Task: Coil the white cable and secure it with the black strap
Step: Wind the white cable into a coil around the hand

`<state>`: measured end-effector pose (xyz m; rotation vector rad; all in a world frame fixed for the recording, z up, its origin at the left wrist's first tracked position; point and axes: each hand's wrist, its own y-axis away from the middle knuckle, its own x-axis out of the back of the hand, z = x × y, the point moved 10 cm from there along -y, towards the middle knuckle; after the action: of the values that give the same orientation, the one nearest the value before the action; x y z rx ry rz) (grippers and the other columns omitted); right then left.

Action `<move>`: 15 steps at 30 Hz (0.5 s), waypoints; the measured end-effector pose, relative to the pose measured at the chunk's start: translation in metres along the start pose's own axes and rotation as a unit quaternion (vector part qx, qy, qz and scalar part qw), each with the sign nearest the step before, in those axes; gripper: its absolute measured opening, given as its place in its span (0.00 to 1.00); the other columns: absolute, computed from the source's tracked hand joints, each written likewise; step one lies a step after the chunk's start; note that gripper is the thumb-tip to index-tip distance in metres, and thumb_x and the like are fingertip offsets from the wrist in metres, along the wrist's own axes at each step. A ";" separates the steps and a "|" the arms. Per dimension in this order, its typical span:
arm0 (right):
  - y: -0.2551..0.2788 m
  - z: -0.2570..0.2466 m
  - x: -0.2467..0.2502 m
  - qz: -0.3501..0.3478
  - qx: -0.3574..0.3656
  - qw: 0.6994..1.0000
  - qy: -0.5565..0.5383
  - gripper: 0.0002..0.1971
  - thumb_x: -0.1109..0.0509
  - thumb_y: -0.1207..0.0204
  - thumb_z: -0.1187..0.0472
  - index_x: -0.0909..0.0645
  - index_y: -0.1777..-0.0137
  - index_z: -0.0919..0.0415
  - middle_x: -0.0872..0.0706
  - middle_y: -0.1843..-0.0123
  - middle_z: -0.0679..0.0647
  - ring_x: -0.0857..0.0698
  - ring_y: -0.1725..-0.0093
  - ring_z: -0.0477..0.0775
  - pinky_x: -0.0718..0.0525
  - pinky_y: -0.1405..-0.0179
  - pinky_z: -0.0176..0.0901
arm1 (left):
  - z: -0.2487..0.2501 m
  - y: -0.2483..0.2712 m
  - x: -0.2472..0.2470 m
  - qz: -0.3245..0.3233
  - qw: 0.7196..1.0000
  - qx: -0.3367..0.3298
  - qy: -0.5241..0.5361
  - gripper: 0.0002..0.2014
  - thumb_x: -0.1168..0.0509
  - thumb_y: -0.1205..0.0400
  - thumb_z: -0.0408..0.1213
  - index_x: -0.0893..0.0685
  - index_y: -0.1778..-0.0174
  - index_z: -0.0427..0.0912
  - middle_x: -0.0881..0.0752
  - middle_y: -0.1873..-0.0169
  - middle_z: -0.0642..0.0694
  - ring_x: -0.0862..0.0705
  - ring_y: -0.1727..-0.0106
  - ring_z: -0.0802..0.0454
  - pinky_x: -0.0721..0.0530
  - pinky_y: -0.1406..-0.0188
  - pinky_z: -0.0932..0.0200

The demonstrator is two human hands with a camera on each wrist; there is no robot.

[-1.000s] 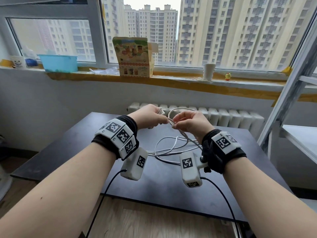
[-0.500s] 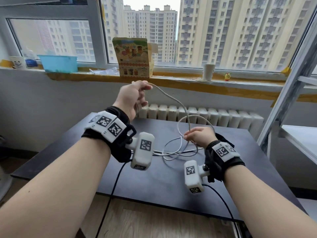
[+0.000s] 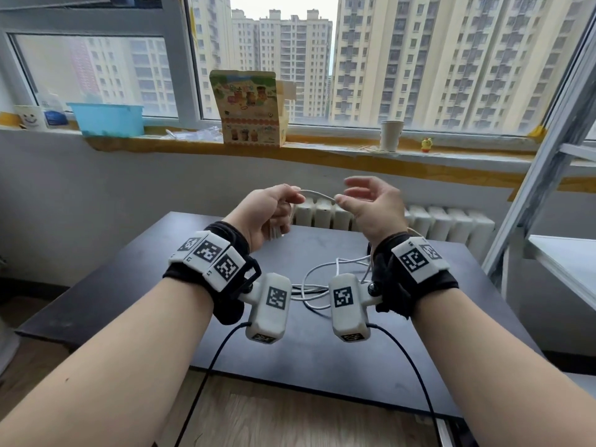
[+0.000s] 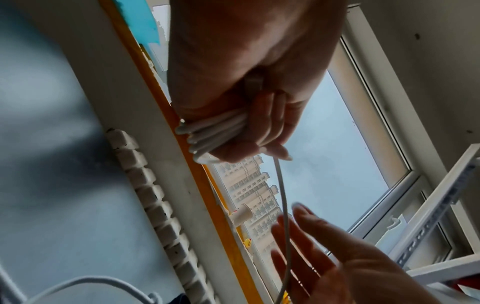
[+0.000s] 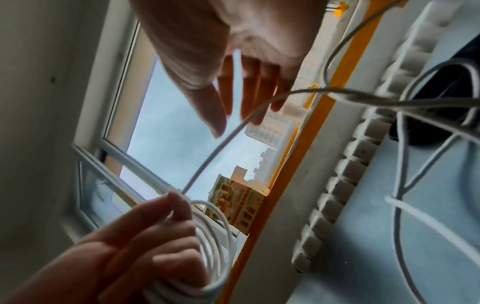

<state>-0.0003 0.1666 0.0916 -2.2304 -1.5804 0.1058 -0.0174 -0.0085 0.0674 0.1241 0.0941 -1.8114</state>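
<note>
My left hand (image 3: 292, 201) is raised above the dark table (image 3: 161, 269) and grips several small loops of the white cable (image 4: 213, 133) in its curled fingers. A short span of the white cable (image 3: 317, 194) runs from it to my right hand (image 3: 354, 191), close on the right at the same height. The right hand's fingers (image 5: 241, 98) are straight and spread, and the cable lies across them without being pinched. The loose remainder of the cable (image 3: 325, 282) hangs down and sprawls on the table. A dark object (image 5: 441, 98) lies under that slack; I cannot tell whether it is the strap.
A white radiator (image 3: 451, 224) runs along the wall behind the table. On the windowsill stand a blue tub (image 3: 106, 119), a printed carton (image 3: 248, 108) and a paper cup (image 3: 391, 135). A grey metal shelf frame (image 3: 548, 156) rises at the right.
My left hand has come down from its high reach with the cable. My right hand has risen from near the table to beside it, and its fingers have spread.
</note>
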 end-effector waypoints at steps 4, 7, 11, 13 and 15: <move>0.001 0.004 -0.023 -0.074 -0.006 0.995 -0.059 0.04 0.23 0.32 0.67 0.14 0.64 0.58 0.13 0.73 0.50 0.15 0.70 0.45 0.18 0.65 0.34 | 0.000 0.000 -0.007 -0.041 0.998 0.022 0.033 0.15 0.45 0.15 0.41 0.27 0.67 0.41 0.39 0.89 0.56 0.43 0.90 0.61 0.41 0.90 0.69; -0.002 0.005 -0.015 -0.056 -0.009 0.990 -0.127 0.03 0.24 0.32 0.69 0.14 0.64 0.62 0.14 0.78 0.45 0.17 0.75 0.38 0.24 0.73 0.26 | -0.008 0.005 -0.016 -0.105 0.991 0.067 0.044 0.25 0.51 0.15 0.52 0.24 0.67 0.37 0.31 0.87 0.52 0.40 0.90 0.61 0.41 0.88 0.69; -0.009 0.006 -0.010 -0.043 -0.007 0.988 -0.149 0.03 0.24 0.32 0.69 0.14 0.63 0.62 0.13 0.77 0.45 0.17 0.74 0.39 0.24 0.73 0.26 | -0.018 0.010 -0.033 -0.175 0.978 0.104 0.047 0.27 0.54 0.15 0.52 0.24 0.68 0.36 0.30 0.85 0.48 0.39 0.90 0.59 0.39 0.88 0.67; -0.009 0.008 -0.011 -0.041 -0.009 0.987 -0.155 0.03 0.24 0.32 0.68 0.14 0.63 0.61 0.14 0.77 0.45 0.17 0.74 0.39 0.23 0.73 0.26 | -0.019 0.014 -0.043 -0.205 0.970 0.116 0.054 0.25 0.54 0.15 0.50 0.26 0.71 0.37 0.34 0.87 0.51 0.40 0.90 0.59 0.36 0.89 0.67; -0.008 0.012 -0.013 -0.040 -0.016 0.985 -0.164 0.03 0.24 0.31 0.67 0.15 0.63 0.62 0.14 0.78 0.46 0.18 0.76 0.39 0.23 0.74 0.26 | -0.017 0.018 -0.050 -0.231 0.963 0.117 0.078 0.24 0.53 0.15 0.48 0.26 0.73 0.39 0.36 0.89 0.52 0.40 0.91 0.60 0.31 0.86 0.67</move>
<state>-0.0152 0.1599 0.0815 -2.2581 -1.8482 0.4495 0.0126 0.0373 0.0577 0.4437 0.0191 -2.2734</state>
